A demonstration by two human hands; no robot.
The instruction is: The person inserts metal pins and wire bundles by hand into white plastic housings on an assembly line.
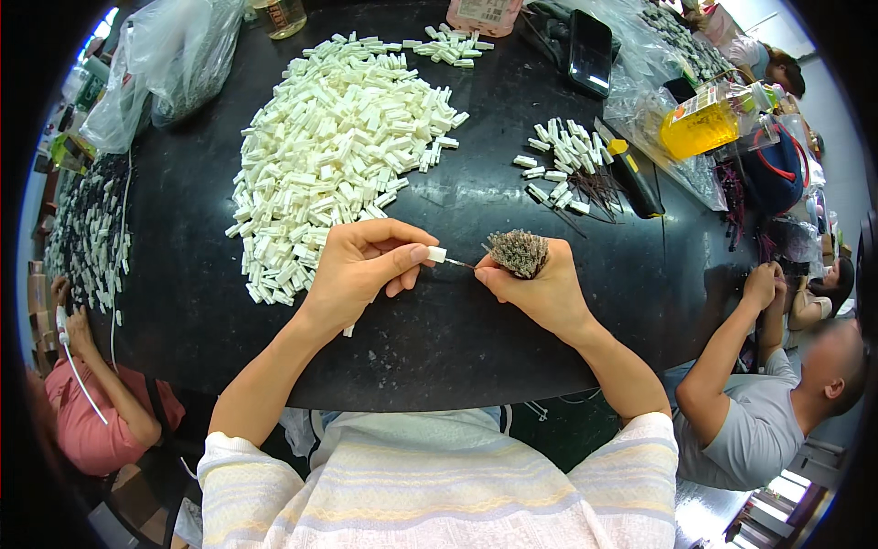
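Between thumb and forefinger, my left hand (370,265) pinches a small white plastic connector housing (437,253). More white pieces seem tucked in its curled fingers, one (348,330) poking out below the palm. My right hand (546,291) is wrapped round a thick bundle of thin dark wires (518,253), their pale ends facing up. One wire (459,263) from that hand reaches across to the connector housing; how far it sits inside cannot be seen. Just beyond my left hand spreads a large heap of white connector housings (338,137).
Right of the heap lie a smaller group of housings (572,146), loose dark wires (596,190) and a yellow-black utility knife (633,178). Farther back are a phone (590,53) and a yellow liquid bottle (700,125). Co-workers sit left (105,403) and right (754,416) at the black table (457,357).
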